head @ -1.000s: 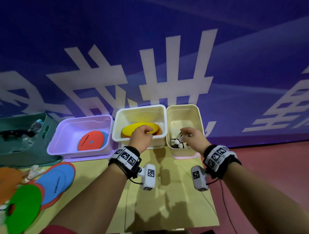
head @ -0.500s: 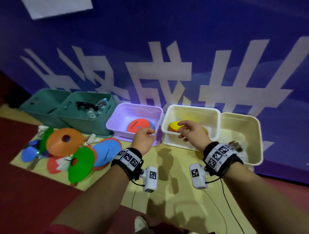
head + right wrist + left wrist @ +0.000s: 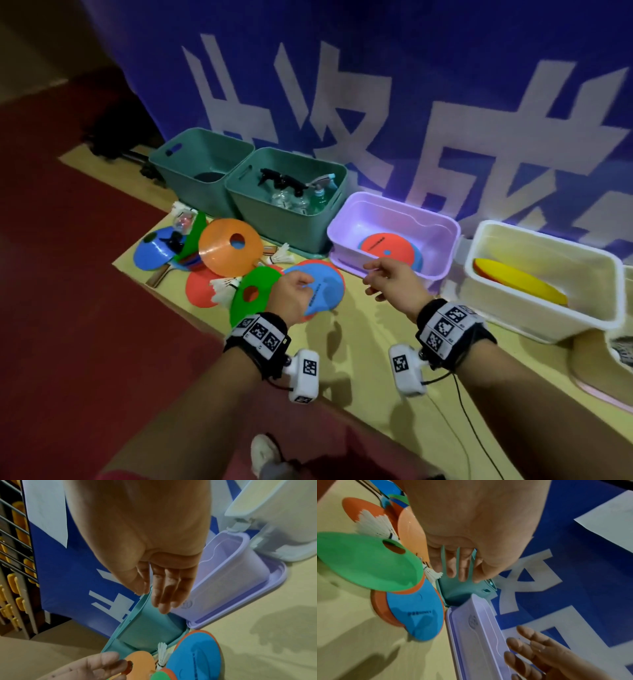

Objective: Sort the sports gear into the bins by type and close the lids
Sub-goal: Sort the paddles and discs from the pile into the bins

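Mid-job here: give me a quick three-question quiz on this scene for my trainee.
1. True or false: the left hand grips a green cone.
2. Which bin holds the red disc? A purple bin; B white bin; C teal bin.
3. Fill in: the spray bottles lie in the ____ bin.

Key: 1 false, both hands are empty; 2 A; 3 teal.

Person, two bare forearms, no sleeves in view.
Left wrist band (image 3: pixel 257 334): black strap, white panel of square black-and-white markers.
Right wrist band (image 3: pixel 448 325): same.
Left camera (image 3: pixel 305 375), right camera (image 3: pixel 406 371): white housings, one marker each, thin black cable (image 3: pixel 469 421) trailing from the right.
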Tool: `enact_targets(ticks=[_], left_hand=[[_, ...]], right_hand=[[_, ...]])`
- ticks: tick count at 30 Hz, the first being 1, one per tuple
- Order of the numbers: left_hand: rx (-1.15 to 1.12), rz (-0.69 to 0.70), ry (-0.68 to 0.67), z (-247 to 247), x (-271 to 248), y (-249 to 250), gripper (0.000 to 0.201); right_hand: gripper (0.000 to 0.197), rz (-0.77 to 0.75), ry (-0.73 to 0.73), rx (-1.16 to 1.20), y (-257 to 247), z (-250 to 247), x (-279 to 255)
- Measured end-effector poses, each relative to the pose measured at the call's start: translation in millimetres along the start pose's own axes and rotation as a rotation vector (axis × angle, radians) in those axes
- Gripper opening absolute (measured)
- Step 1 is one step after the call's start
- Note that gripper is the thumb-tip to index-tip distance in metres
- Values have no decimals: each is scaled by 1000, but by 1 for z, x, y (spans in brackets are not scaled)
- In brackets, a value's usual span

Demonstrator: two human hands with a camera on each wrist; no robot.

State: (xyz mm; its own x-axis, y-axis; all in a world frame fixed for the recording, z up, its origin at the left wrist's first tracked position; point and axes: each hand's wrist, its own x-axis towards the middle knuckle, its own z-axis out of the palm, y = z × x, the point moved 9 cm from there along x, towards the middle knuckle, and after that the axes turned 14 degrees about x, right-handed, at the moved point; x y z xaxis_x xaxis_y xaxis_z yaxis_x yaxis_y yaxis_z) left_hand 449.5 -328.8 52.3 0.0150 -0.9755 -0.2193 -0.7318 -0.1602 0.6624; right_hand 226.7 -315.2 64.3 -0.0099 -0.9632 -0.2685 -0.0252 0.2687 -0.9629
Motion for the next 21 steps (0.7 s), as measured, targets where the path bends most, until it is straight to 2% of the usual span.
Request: enact_targets(ticks=[5,10,14,21], left_hand=[[-48,-61,-82,-55,41,-94,24],[5,-96,-145,-104,64,-159,25],[89,-24,-233,-104,75,-173,25],[287,68,-456,-61,75,-172,31]], right_hand=[[23,93,41,-44,17,96,23],[25,183,100,-26,32,158,34],[25,240,152,-2,43,176,34],[23,278,227,64,69,177,35]])
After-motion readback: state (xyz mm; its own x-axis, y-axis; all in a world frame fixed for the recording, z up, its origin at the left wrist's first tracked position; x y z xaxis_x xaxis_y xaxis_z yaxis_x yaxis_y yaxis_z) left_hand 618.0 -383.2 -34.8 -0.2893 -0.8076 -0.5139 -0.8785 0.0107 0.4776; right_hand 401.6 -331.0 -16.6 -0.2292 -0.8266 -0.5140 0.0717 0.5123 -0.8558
